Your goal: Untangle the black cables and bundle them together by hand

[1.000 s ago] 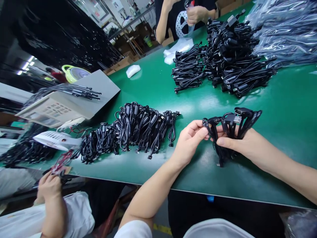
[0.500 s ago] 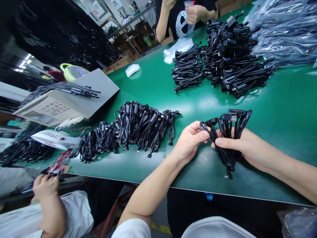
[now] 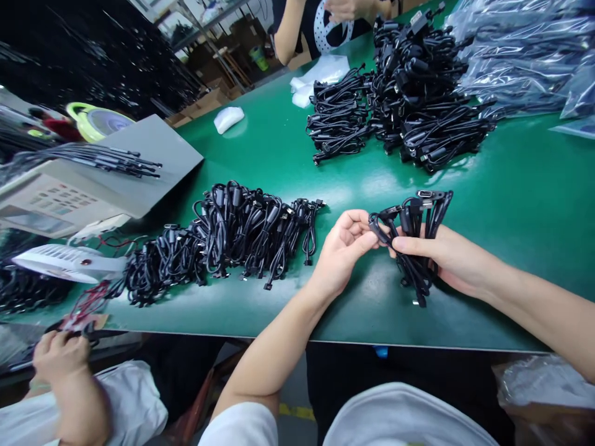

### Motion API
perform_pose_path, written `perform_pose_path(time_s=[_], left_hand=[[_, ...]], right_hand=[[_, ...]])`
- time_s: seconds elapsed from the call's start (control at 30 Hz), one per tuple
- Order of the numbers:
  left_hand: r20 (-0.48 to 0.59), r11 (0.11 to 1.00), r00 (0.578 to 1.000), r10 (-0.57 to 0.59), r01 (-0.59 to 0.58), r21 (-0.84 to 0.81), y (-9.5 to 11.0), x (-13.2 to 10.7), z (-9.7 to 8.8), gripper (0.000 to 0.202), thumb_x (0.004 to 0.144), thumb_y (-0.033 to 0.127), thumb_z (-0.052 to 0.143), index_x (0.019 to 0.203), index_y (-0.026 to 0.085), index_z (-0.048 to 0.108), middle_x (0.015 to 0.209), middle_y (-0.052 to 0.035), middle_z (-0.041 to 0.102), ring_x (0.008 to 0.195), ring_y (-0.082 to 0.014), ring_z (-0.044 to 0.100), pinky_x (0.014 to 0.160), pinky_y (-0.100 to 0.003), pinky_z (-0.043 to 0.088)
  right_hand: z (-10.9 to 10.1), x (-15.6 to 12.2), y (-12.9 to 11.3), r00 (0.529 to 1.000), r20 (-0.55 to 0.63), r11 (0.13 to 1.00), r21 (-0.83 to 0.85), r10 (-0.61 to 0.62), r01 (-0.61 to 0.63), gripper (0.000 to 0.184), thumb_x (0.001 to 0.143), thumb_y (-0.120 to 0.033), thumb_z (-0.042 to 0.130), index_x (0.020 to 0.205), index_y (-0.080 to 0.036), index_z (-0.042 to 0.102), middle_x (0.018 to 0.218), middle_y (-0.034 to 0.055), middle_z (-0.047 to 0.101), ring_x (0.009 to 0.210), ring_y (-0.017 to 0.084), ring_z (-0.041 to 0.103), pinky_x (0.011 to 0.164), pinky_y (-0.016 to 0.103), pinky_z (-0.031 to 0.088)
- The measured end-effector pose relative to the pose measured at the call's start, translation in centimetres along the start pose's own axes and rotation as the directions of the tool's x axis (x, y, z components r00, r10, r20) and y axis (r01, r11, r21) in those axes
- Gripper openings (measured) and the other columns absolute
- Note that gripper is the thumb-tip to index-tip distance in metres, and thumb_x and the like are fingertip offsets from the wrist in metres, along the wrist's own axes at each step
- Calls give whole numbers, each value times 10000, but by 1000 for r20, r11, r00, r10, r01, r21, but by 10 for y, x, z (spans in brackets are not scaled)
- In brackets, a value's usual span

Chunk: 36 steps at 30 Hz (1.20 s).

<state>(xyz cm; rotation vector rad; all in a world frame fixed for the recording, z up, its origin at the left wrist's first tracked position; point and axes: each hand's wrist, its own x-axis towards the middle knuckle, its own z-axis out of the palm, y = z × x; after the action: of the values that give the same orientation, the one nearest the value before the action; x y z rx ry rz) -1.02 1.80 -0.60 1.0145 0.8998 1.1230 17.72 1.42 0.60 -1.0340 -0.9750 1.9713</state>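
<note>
Over the front of the green table (image 3: 260,316), my right hand (image 3: 446,254) is closed around a bunch of folded black USB cables (image 3: 413,266). Their plugs stick up above the thumb, and a metal plug end points down below. My left hand (image 3: 346,248) pinches one black cable at the bunch's left side, thumb against fingers. Where that cable runs behind my fingers is hidden. To the left of my left hand lies a row of tied black cable bundles (image 3: 251,229).
A large heap of black cables (image 3: 409,93) lies at the back, beside clear plastic bags (image 3: 520,62) filled with cables. At left stand a grey machine (image 3: 139,167) and a white fan (image 3: 65,261). Two co-workers' hands show, one pair (image 3: 62,356) at lower left, another across the table.
The whole view has shifted, so the table's things appear further left and higher. Both my hands keep their grip on the cables, with little change in pose.
</note>
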Motion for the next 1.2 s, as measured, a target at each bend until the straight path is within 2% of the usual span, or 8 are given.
perform_pose_path(time_s=[0.1, 0.3, 0.43, 0.6, 0.97, 1.07, 1.13, 1.2], left_hand=[[-2, 998, 1000, 5, -4, 56, -4, -2, 2, 272, 867, 364, 719, 1013, 185, 576, 918, -9, 641, 759, -93, 602, 732, -232, 509], [301, 974, 929, -215, 180, 140, 2, -12, 11, 448, 797, 338, 796, 1173, 190, 602, 1054, -72, 647, 932, -152, 626, 805, -272, 540], [228, 964, 958, -174, 119, 238, 8, -19, 14, 578, 718, 185, 852, 1227, 232, 583, 1132, -54, 641, 989, -141, 628, 845, -248, 532], [178, 953, 967, -183, 130, 272, 5, -23, 18, 382, 823, 298, 768, 1137, 174, 589, 910, -41, 709, 776, -124, 671, 764, -265, 535], [191, 867, 981, -20, -79, 492, 4, -19, 14, 291, 851, 269, 725, 1107, 195, 607, 889, -20, 726, 805, -125, 677, 761, -238, 505], [293, 739, 948, -127, -107, 666, 19, -11, -3, 314, 879, 306, 696, 1165, 208, 611, 920, -21, 707, 817, -139, 657, 796, -268, 512], [146, 491, 985, -96, -81, 867, 28, -4, -19, 298, 900, 313, 667, 1166, 187, 621, 941, -51, 700, 846, -179, 646, 819, -320, 510], [-58, 149, 991, 119, 40, 988, 30, 1, -34, 326, 907, 295, 653, 1186, 131, 615, 1024, -124, 688, 945, -252, 631, 864, -392, 498]], right_hand=[[-1, -1, -4, 999, -13, 999, 10, -53, 53, 211, 719, -331, 847, 804, -192, 713, 765, 2, 682, 726, 165, 621, 673, 280, 492], [-12, -2, -14, 968, -180, 971, 131, -175, 200, 266, 765, -425, 831, 942, -241, 756, 901, 15, 735, 800, 169, 669, 684, 267, 545], [-18, 1, -15, 954, -204, 956, 145, -221, 253, 258, 822, -460, 782, 1016, -291, 758, 1005, -4, 748, 955, 177, 684, 763, 273, 557], [-20, 2, -14, 916, -230, 943, -32, -330, 332, 332, 856, -491, 714, 1149, -335, 715, 1205, -10, 719, 1199, 232, 631, 912, 346, 550], [-18, -1, -19, 918, -224, 943, -27, -328, 330, 232, 835, -449, 719, 1050, -362, 727, 1135, -27, 717, 1196, 246, 623, 979, 391, 522], [-18, -3, -22, 927, -176, 938, 45, -330, 343, 215, 786, -416, 788, 970, -318, 736, 979, -4, 704, 1043, 237, 658, 1014, 436, 511], [-17, -4, -22, 942, -135, 950, 26, -306, 312, 219, 710, -359, 855, 888, -287, 749, 907, 6, 694, 942, 237, 665, 1007, 463, 515], [-15, -6, -22, 960, -107, 966, -43, -258, 254, 218, 648, -315, 896, 814, -266, 763, 891, 16, 707, 894, 240, 670, 967, 461, 525]])
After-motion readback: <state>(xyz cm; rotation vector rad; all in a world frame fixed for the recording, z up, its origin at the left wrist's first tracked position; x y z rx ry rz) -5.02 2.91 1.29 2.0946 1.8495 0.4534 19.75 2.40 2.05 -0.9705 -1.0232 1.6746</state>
